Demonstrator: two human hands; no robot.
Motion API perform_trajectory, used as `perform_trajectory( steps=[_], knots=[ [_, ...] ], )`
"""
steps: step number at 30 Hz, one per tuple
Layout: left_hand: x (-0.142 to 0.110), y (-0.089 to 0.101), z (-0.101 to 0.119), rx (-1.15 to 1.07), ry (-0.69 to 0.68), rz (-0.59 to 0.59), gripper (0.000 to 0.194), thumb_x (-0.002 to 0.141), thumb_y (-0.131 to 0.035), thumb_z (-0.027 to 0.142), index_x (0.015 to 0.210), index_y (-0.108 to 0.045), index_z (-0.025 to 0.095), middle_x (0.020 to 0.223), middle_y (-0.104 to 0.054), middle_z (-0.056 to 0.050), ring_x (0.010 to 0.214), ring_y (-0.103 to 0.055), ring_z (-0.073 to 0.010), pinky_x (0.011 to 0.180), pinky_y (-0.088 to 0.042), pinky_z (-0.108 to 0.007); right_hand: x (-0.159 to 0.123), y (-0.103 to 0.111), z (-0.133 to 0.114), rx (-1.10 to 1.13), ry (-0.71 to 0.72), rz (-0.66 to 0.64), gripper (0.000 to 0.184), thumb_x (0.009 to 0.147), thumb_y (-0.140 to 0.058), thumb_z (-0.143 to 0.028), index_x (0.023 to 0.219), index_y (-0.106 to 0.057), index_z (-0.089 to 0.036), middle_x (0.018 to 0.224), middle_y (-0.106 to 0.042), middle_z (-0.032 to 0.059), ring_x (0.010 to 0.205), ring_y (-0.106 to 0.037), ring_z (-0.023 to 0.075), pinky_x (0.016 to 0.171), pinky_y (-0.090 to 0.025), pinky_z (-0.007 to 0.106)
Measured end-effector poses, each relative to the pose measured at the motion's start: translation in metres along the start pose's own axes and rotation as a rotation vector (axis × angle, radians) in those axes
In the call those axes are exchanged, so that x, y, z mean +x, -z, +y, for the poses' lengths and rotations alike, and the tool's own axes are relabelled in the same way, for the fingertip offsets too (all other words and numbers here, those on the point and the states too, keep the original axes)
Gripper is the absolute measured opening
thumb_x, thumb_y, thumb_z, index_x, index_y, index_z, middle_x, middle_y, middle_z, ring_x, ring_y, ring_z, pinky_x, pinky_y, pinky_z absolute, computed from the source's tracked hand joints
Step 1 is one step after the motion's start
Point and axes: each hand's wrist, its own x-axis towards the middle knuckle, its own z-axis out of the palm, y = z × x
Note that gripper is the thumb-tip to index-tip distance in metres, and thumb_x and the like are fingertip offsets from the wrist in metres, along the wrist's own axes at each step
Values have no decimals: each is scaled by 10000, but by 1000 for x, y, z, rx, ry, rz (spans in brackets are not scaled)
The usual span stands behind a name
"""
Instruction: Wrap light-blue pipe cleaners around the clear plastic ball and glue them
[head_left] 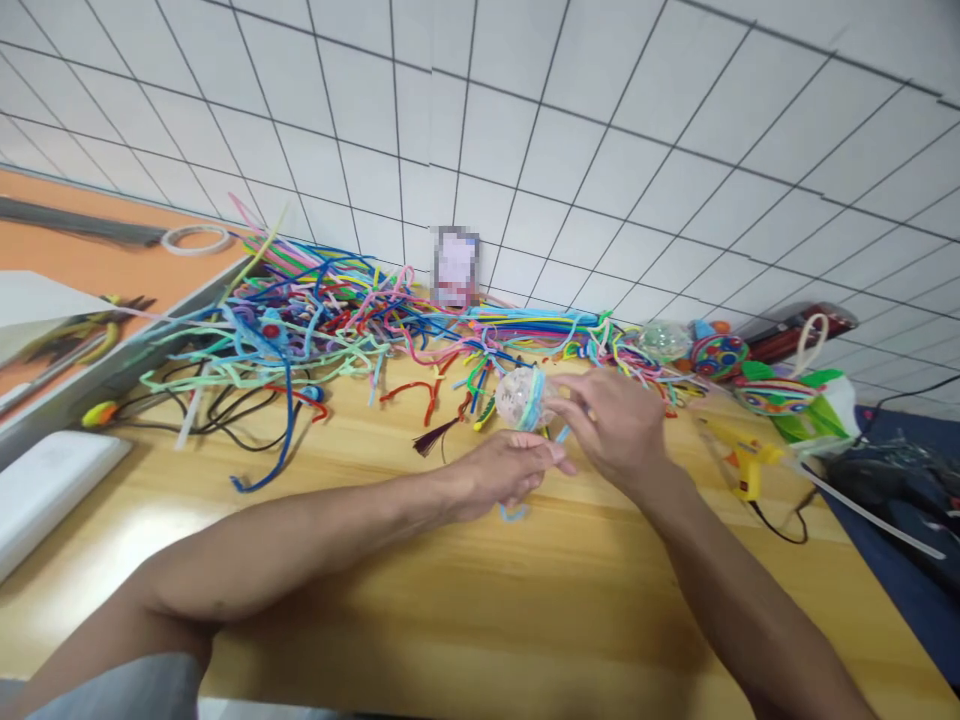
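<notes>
At the far left, a white box (64,490) lies near the table (420,620) edge, and a tape roll (196,239) sits behind it on an orange surface. A tangled heap of pipe cleaners (300,320) runs along the back, with one dark blue pipe cleaner (288,425) trailing forward from it. Near the middle, the left hand (506,468) pinches a light blue strand (562,434) between thumb and fingers; a loose bit (514,514) of the same colour shows below that hand. Just above it is the clear ball (514,397), in front of the heap, its right part ringed by bands (535,398) of blue and pale yellow. The right hand (619,420) is closed on the banded side of the ball, thumb and forefinger bent in; whether they press the ball itself or only the bands is too blurred to tell. For neat work, the right fingers would best keep the ball from turning while the left holds the strand lightly taut, each ring lying snug beside its neighbour, with no fuzz crushed. Farther right, a yellow glue gun (750,462) rests below several decorated balls (718,354).
</notes>
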Motion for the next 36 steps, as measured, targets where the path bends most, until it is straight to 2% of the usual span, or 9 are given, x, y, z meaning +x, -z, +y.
perform_trajectory(
  steps=[2,4,6,9,12,16,23,28,36],
  knots=[
    [3,-4,-7,-64,-29,49,727,724,-802,859,993,-746,187,528,-347,118,470,-220,-76,455,-205,-238,-19,17,-5,-72,-50,194,291,971,-726,-595,1028,-807,-321,982,-808,94,1021,-730,333,970,-542,490],
    [6,-6,-9,-91,-60,81,716,744,-793,852,1020,-745,193,535,-345,115,472,-225,-78,466,-202,-238,-37,27,-9,-14,-190,327,306,1033,-637,-581,952,-785,-325,926,-778,85,958,-723,317,925,-556,488],
    [8,-7,-11,-87,-85,95,711,752,-783,852,1019,-748,194,536,-337,114,468,-236,-79,474,-199,-243,-51,25,-11,183,-385,202,449,1059,-570,-639,839,-759,-295,769,-709,53,743,-669,253,730,-541,414],
    [10,-10,-15,-57,-82,94,723,729,-782,870,980,-750,193,525,-335,115,452,-249,-78,473,-203,-256,-56,3,-7,638,-651,-68,650,925,-596,-869,822,-733,-242,629,-597,4,552,-535,179,529,-430,328],
    [9,-12,-21,-29,-48,94,752,696,-789,892,950,-747,185,513,-348,117,440,-246,-71,472,-192,-261,-46,-20,-3,886,-792,-36,658,821,-715,-889,747,-649,-238,603,-543,-24,525,-471,142,504,-381,296],
    [5,-10,-23,-22,-76,129,737,741,-767,878,982,-749,182,512,-362,114,445,-251,-77,477,-185,-267,-25,-31,-6,935,-795,-4,582,808,-839,-751,679,-600,-236,592,-536,-35,542,-459,121,531,-381,280],
    [2,-3,-25,9,-174,221,656,830,-717,824,956,-775,183,536,-377,96,490,-287,-92,514,-224,-277,-11,-42,0,874,-786,27,420,845,-791,-618,743,-639,-241,621,-574,-34,548,-481,128,531,-380,280],
    [2,-4,-27,43,-187,260,674,894,-683,783,1035,-794,134,558,-379,96,524,-308,-88,538,-247,-269,-14,-29,11,565,-649,12,363,897,-704,-490,661,-593,-237,591,-529,-37,589,-479,131,581,-387,285],
    [-5,-11,-30,-32,-157,195,667,880,-725,785,1020,-734,133,550,-439,104,473,-334,-67,477,-259,-226,-5,-16,17,771,-699,-17,315,852,-740,-502,722,-640,-233,614,-586,-29,560,-522,125,546,-423,270]
  ],
)
